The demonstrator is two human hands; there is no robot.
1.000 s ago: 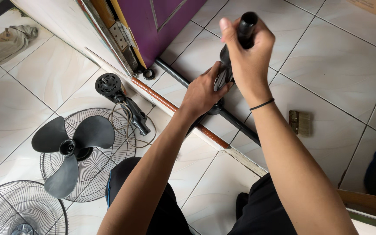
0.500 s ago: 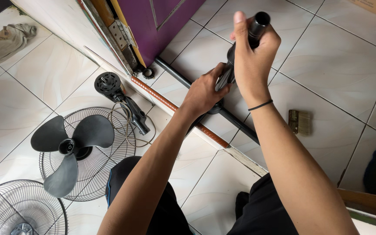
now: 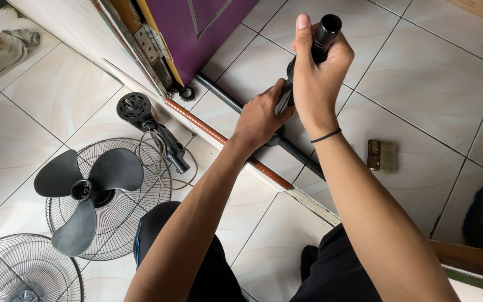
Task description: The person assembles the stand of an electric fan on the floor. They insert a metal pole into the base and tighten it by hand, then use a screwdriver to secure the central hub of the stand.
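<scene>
An upright black fan stand pole (image 3: 325, 31) rises toward me from a black cross base (image 3: 219, 92) on the tiled floor. My right hand (image 3: 315, 78) is wrapped around the pole just below its open top end. My left hand (image 3: 261, 117) grips the pole lower down, near the metal inner tube. A black band circles my right wrist.
A black three-blade fan propeller (image 3: 82, 187) lies on a wire grille (image 3: 141, 207); another grille (image 3: 23, 268) sits at the lower left. A black motor housing with cord (image 3: 155, 131), a brush (image 3: 380, 155), a purple door (image 3: 197, 28), a rag (image 3: 4, 47) and a threshold strip (image 3: 225, 140) surround me.
My right hand and the pole's top have shifted slightly, first right and then back left and up. The view has drifted a little; the left hand keeps its grip.
</scene>
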